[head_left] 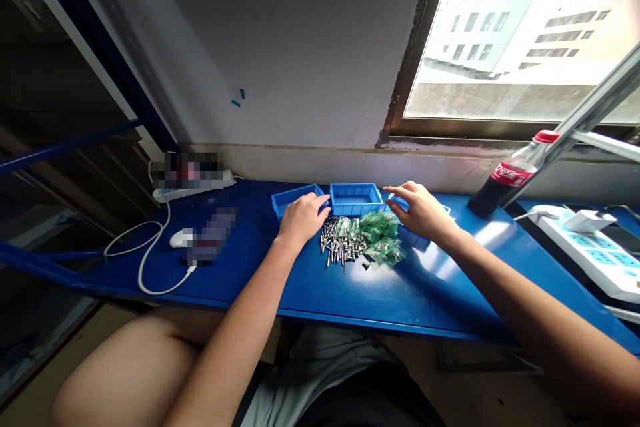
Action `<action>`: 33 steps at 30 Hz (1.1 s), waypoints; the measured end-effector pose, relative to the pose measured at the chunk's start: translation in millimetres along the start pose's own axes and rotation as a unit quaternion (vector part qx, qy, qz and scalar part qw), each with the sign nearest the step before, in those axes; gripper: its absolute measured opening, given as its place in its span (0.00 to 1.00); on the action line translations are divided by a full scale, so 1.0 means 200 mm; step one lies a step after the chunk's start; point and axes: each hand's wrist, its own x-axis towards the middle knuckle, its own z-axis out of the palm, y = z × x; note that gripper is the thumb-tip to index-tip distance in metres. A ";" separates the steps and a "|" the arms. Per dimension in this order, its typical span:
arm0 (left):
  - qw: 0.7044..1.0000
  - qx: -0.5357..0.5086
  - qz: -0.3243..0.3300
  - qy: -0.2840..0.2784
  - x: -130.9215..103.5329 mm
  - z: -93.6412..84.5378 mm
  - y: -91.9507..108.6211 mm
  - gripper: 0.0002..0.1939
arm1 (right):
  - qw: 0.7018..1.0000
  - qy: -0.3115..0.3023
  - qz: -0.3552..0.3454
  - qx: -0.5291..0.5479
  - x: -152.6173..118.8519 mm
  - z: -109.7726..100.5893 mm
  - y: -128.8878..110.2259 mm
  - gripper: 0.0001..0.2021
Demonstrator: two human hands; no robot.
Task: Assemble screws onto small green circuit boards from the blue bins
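Note:
My left hand [301,219] reaches over the front right part of the left blue bin [287,200], fingers apart and nothing visible in them. Over the right blue bin [416,239] is my right hand [423,208], its fingers stretched toward the left; the hand hides much of that bin. I cannot tell whether either hand touches its bin. The middle blue bin [356,199] stands between my hands. In front of it lies a loose pile of small silvery metal fasteners with thin shanks [341,247]. Crumpled clear green plastic bags [377,230] lie against the pile's right side.
A cola bottle [515,173] stands at the back right of the blue table [320,290], near a white power strip [595,250]. On the left are a white mouse [179,238], a white cable [145,270], a blurred-out object and another power strip [200,187]. The wall rises behind.

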 end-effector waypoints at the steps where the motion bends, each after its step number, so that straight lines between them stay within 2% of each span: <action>1: 1.000 0.005 0.004 -0.002 0.00 0.00 0.01 0.21 | 0.999 -0.030 0.018 0.016 0.02 0.01 0.02 0.19; 3: 1.000 0.005 0.013 -0.002 0.01 0.01 0.04 0.22 | 0.995 -0.076 0.031 0.056 0.06 0.04 0.04 0.20; 5: 1.000 0.002 0.017 -0.001 0.02 0.02 0.05 0.20 | 0.994 -0.092 0.027 0.057 0.08 0.07 0.05 0.18; 8: 1.000 0.009 0.021 -0.005 0.03 0.04 0.06 0.17 | 0.994 -0.096 0.027 0.044 0.09 0.10 0.06 0.14; 13: 0.999 0.020 0.034 -0.005 0.02 0.06 0.06 0.17 | 0.993 -0.106 0.033 0.047 0.09 0.09 0.06 0.11; 19: 0.998 0.022 0.054 -0.001 0.02 0.07 0.07 0.17 | 0.995 -0.092 0.027 0.041 0.08 0.08 0.02 0.14; 26: 0.998 0.043 0.036 -0.008 0.02 0.06 0.08 0.15 | 0.993 -0.107 0.026 0.052 0.08 0.08 0.04 0.13; 33: 0.999 0.022 0.026 -0.006 0.00 0.04 0.07 0.16 | 0.994 -0.101 -0.017 0.048 0.07 0.07 0.06 0.13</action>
